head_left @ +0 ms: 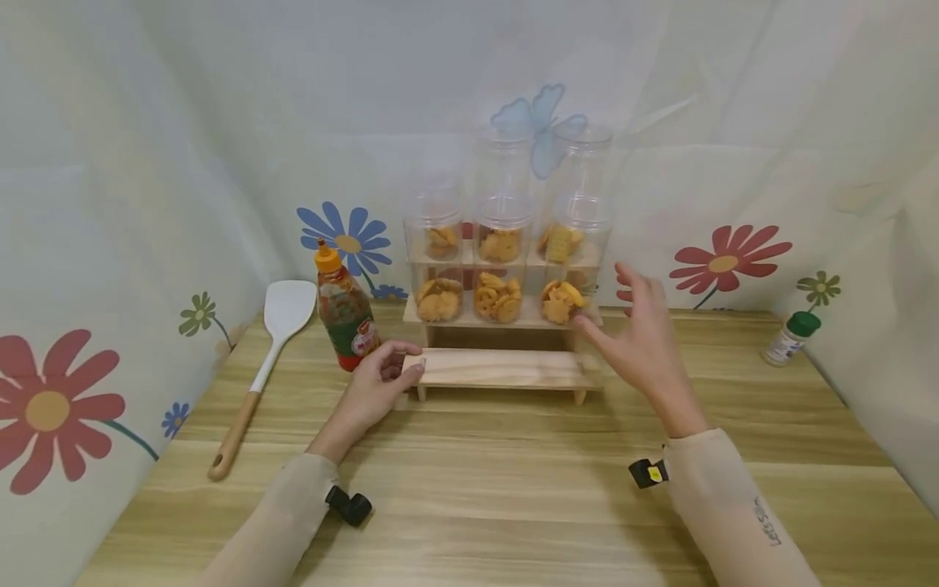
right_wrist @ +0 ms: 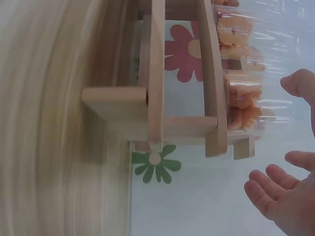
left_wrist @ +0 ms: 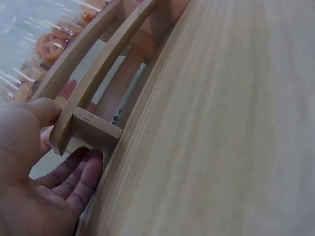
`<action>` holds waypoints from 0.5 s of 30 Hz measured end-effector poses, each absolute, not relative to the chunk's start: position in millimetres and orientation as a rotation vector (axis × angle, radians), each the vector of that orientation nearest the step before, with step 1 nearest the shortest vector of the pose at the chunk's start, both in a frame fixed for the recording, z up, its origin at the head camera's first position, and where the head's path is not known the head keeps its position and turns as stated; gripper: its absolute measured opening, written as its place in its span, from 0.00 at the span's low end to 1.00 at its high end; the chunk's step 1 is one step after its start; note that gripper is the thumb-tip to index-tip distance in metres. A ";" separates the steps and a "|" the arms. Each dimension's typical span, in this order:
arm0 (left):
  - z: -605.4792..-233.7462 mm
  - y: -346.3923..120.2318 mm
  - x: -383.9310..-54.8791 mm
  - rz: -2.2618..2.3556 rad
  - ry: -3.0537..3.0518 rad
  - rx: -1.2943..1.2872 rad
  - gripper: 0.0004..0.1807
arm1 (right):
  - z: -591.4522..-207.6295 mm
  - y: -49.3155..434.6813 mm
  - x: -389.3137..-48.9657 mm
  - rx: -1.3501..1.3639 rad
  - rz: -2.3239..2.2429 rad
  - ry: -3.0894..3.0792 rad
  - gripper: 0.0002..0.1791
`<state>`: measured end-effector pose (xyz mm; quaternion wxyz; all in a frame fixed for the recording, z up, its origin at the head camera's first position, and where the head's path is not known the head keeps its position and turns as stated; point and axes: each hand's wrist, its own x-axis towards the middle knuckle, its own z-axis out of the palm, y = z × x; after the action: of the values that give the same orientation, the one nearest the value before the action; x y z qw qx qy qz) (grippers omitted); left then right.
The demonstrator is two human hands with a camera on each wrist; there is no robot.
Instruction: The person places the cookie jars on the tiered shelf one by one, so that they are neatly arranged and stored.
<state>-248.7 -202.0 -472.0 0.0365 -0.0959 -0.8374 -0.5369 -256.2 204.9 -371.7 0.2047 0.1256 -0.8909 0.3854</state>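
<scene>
A stepped wooden rack (head_left: 502,368) stands on the table, its lowest step bare on top. Several clear lidded jars with orange-yellow snacks stand on its upper steps; one front jar (head_left: 499,297) shows ring-shaped pieces. My left hand (head_left: 374,383) grips the left end of the lowest step. In the left wrist view its thumb lies over the board (left_wrist: 101,73) and the fingers curl below, beside the leg. My right hand (head_left: 638,338) is raised at the rack's right side, thumb and fingers spread, holding nothing. The right wrist view shows those fingers apart from a snack jar (right_wrist: 243,105).
Left of the rack stands a red sauce bottle (head_left: 346,314) with an orange cap. A white spatula (head_left: 275,342) with a wooden handle lies farther left. A small green-capped shaker (head_left: 791,338) stands at the far right. Flower-printed cloth (head_left: 220,122) closes off the back and sides.
</scene>
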 end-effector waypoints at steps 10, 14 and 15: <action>-448.2 -201.8 -239.9 -1.335 -2.610 -0.358 0.27 | -379.0 220.0 -226.7 0.557 0.688 -2.571 0.64; -436.7 -199.3 -227.2 -1.214 -2.623 -0.440 0.35 | -383.7 222.6 -213.4 0.596 0.529 -2.686 0.70; -434.5 -198.0 -224.0 -1.184 -2.625 -0.470 0.37 | -384.8 222.7 -210.1 0.596 0.510 -2.721 0.71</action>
<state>-224.0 -198.0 -434.5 0.1118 -0.1600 -0.8940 -0.4034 -210.1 222.7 -384.8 0.1541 0.2079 -0.9494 0.1778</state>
